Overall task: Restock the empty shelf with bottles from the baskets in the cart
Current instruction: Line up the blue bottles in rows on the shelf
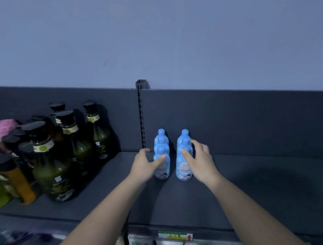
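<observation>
Two short rows of light blue bottles stand upright on the dark grey shelf, just right of the slotted upright. My left hand wraps the front bottle of the left row, fingers on its left side and thumb across its front. My right hand grips the front bottle of the right row, thumb on its front and fingers along its right side. Both front bottles rest on the shelf. Behind each one, two more blue bottles show by their caps. The cart and baskets are out of view.
Tall dark green bottles with black caps crowd the shelf's left section, with an orange bottle and pink items at the far left. A slotted upright divides the back panel. A price tag and packaged goods sit on the shelf below.
</observation>
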{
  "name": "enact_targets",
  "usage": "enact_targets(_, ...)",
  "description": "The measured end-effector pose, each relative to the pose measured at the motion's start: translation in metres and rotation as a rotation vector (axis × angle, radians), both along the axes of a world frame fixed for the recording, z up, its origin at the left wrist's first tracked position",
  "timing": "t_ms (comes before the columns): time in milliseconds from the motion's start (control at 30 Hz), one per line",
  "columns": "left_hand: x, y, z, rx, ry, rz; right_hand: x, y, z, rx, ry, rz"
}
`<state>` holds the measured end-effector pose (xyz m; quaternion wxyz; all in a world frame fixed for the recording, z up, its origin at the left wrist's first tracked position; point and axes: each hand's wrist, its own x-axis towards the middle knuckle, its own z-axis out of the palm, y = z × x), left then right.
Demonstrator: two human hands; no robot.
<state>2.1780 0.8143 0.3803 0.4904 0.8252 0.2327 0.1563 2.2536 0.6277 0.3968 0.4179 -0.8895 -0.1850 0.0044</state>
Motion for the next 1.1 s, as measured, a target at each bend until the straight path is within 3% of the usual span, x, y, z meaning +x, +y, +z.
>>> enact_targets(300,-0.063,0.021,0.003,0.253,0.170,0.044,-0.035,0.013,0.001,-0.297,-0.333,0.047)
enact_targets(467,-0.122,0.024,0.005,0.582,0.356,0.079,-0.065,0.036,-0.002,-0.399,-0.411,0.291)
enact_targets(567,-0.166,0.027,0.001,0.667,0.425,0.141,-0.091,0.058,-0.010,-0.482,-0.427,0.460)
enact_targets(900,-0.309,0.060,-0.027,0.571,0.560,0.404,-0.194,0.141,-0.031,-0.463,-0.441,0.795)
enact_targets(1100,-0.370,0.094,-0.056,0.507,0.614,0.451,-0.252,0.188,-0.044,-0.445,-0.460,0.924)
